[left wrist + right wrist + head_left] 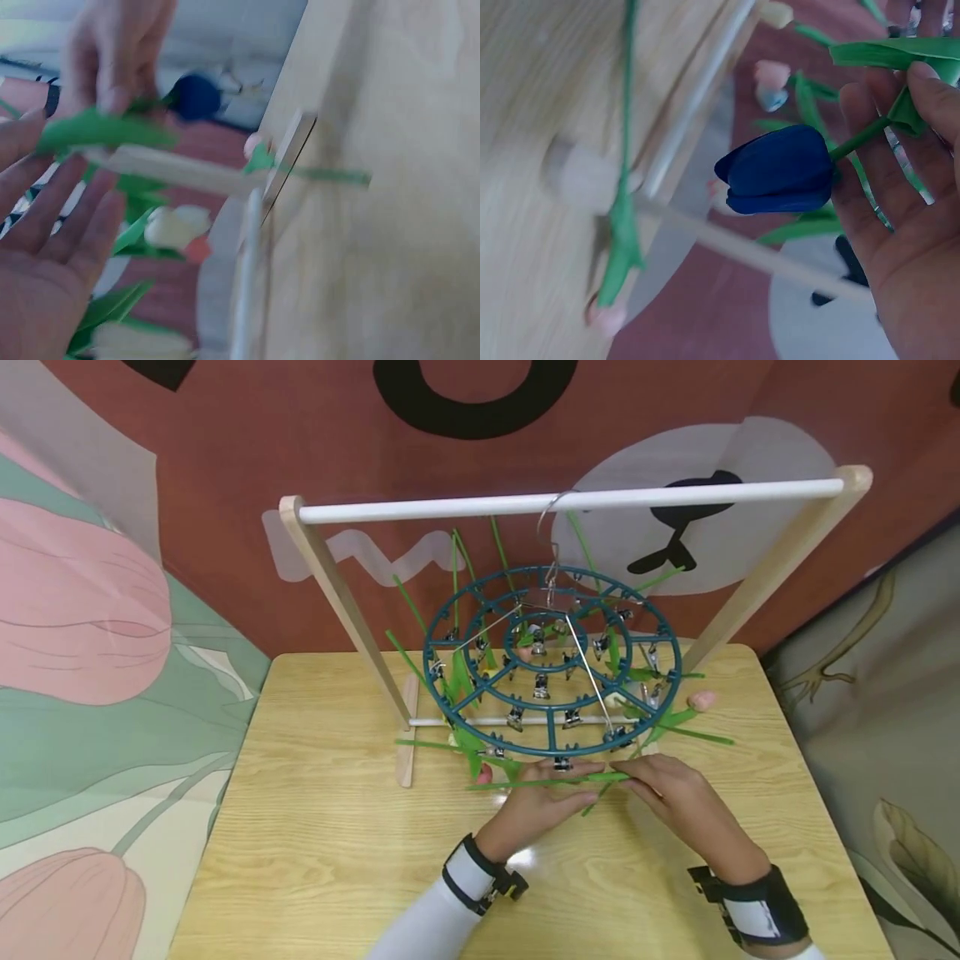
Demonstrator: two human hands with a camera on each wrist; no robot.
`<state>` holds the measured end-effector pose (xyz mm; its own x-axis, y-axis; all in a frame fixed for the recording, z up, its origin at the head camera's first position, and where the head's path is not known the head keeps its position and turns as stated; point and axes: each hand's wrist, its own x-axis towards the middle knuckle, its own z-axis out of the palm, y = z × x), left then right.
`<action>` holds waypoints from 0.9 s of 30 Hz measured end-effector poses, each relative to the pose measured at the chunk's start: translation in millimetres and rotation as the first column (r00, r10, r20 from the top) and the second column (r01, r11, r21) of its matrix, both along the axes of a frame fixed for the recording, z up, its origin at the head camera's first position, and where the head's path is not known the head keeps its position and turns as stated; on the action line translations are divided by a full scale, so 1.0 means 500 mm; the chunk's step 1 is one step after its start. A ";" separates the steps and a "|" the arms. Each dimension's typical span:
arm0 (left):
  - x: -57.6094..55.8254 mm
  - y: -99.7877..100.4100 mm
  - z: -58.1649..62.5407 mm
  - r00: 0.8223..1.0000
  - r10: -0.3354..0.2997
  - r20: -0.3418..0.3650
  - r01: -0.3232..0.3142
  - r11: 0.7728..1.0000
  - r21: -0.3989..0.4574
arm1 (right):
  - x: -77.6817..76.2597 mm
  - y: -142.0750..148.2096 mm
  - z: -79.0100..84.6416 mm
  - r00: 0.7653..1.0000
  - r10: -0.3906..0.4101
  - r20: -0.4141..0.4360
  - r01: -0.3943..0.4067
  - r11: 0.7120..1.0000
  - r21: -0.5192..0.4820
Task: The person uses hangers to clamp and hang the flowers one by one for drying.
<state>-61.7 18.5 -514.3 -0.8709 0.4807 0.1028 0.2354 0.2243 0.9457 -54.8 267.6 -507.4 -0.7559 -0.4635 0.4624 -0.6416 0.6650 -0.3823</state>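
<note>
My right hand [678, 797] pinches an artificial blue tulip [780, 171] by its green stem and leaf, the thumb lying on the leaf in the right wrist view. Its blue head points away from the palm. Beside it, my left hand [528, 806] has its fingers mostly straight and apart, close to the green leaf [105, 131]; whether they touch it I cannot tell. Both hands are under the near rim of a round dark-teal hanging rack [551, 750] with several metal clips. Other tulips hang from it, among them a pink one [702, 700] at the right.
The rack hangs by a hook [542, 522] from a white rod [450, 508] on a wooden stand [345, 602]. The stand is on a light wooden table [315, 843]. Behind it hangs a printed red-brown cloth [300, 435]. Long green stems stick out around the rack.
</note>
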 end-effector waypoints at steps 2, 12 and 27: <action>0.001 0.010 -0.006 0.997 0.048 -0.057 -0.047 0.999 0.022 | -0.003 -0.017 0.002 1.000 0.017 -0.019 -0.017 1.000 -0.007; -0.010 0.014 -0.033 0.973 0.129 -0.190 -0.079 0.965 0.252 | 0.002 -0.067 0.021 0.998 -0.015 -0.058 0.020 0.996 0.082; -0.012 -0.007 -0.037 0.876 0.233 -0.422 -0.162 0.967 0.199 | 0.032 -0.177 0.123 0.996 -0.057 -0.072 0.042 0.981 -0.188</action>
